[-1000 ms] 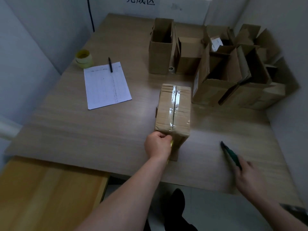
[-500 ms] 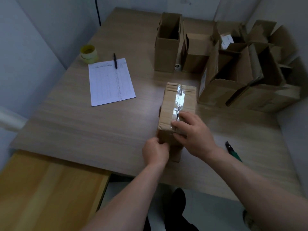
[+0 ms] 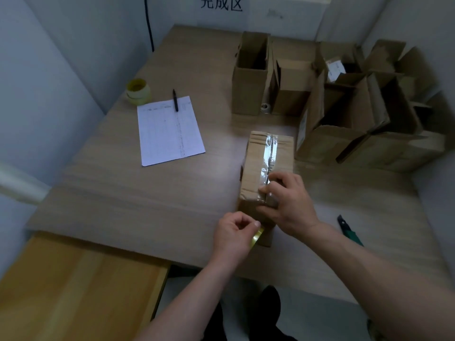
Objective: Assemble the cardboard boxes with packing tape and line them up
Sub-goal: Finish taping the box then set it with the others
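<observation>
Cardboard box [image 3: 267, 168], lying near the front middle of the table [image 3: 123, 193], was shown with a strip of clear tape [image 3: 269, 153] already laid along its top seam, while several open-topped boxes [image 3: 344, 107] were grouped loosely at the far right. The tape's near end was pressed down over the box edge by the right hand [image 3: 286, 203]; the yellow tape roll [image 3: 257, 238] was gripped by the left hand [image 3: 232, 236] just beside it. Sealing was judged nearly complete, with cutting and lining up left.

"完成区" in dark characters on the white wall sign [image 3: 221, 3], paper sheet [image 3: 170, 130] writing illegible
</observation>
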Demonstrator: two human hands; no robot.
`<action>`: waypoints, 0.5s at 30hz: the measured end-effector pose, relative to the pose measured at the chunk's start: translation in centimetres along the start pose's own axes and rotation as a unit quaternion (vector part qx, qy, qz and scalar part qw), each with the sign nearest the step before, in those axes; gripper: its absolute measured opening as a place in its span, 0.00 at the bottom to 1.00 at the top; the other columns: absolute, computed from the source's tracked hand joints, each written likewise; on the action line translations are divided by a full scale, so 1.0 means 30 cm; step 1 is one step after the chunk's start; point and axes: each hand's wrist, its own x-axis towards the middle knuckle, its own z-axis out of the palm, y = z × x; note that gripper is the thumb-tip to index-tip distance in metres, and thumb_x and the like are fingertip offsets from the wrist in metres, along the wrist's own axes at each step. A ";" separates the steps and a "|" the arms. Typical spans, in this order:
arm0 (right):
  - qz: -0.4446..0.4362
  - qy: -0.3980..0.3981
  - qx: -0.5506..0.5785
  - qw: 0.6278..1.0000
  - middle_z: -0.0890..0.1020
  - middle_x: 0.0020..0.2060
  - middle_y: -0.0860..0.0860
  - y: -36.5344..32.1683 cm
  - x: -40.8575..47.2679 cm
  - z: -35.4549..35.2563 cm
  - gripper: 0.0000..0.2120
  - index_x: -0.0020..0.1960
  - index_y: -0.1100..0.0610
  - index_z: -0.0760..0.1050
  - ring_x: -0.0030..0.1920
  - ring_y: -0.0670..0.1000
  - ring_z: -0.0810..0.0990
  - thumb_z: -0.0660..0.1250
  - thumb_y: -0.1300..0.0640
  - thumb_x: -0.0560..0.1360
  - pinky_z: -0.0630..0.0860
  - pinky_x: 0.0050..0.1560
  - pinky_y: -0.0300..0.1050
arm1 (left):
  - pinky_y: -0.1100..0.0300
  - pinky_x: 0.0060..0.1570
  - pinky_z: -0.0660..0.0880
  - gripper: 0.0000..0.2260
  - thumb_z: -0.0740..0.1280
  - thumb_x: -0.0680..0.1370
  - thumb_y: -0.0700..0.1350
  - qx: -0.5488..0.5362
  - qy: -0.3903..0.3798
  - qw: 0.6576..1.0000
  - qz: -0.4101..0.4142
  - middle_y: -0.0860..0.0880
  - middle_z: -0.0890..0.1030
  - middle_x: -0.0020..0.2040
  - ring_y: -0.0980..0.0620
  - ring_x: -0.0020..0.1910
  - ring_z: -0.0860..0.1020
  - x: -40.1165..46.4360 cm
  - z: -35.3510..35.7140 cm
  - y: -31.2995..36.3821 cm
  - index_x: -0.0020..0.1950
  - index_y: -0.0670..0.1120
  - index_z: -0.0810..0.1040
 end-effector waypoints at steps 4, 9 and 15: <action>-0.008 0.003 -0.056 0.998 0.75 0.53 0.53 -0.019 0.010 0.000 0.20 0.47 0.52 0.75 0.55 0.56 0.71 0.77 0.43 0.62 0.77 0.45 0.54 | 0.61 0.43 0.73 0.04 0.73 0.75 0.45 0.004 -0.011 1.000 0.013 0.50 0.79 0.46 0.53 0.47 0.77 -0.023 -0.018 -0.004 0.40 0.50 0.81; 0.032 -0.036 -0.049 0.998 0.72 0.58 0.48 -0.046 0.014 -0.031 0.22 0.51 0.48 0.74 0.60 0.53 0.70 0.77 0.42 0.62 0.75 0.54 0.53 | 0.63 0.39 0.73 0.06 0.72 0.75 0.46 -0.004 0.001 0.999 0.048 0.48 0.80 0.43 0.52 0.43 0.78 -0.051 -0.052 0.017 0.39 0.50 0.80; 0.212 0.113 0.351 0.905 0.78 0.47 0.44 -0.301 -0.228 -0.156 0.23 0.61 0.48 0.74 0.48 0.48 0.79 0.71 0.47 0.67 0.78 0.47 0.46 | 0.61 0.35 0.73 0.08 0.70 0.77 0.45 -0.126 0.026 0.991 0.035 0.50 0.80 0.36 0.53 0.38 0.77 -0.062 -0.077 0.095 0.38 0.48 0.79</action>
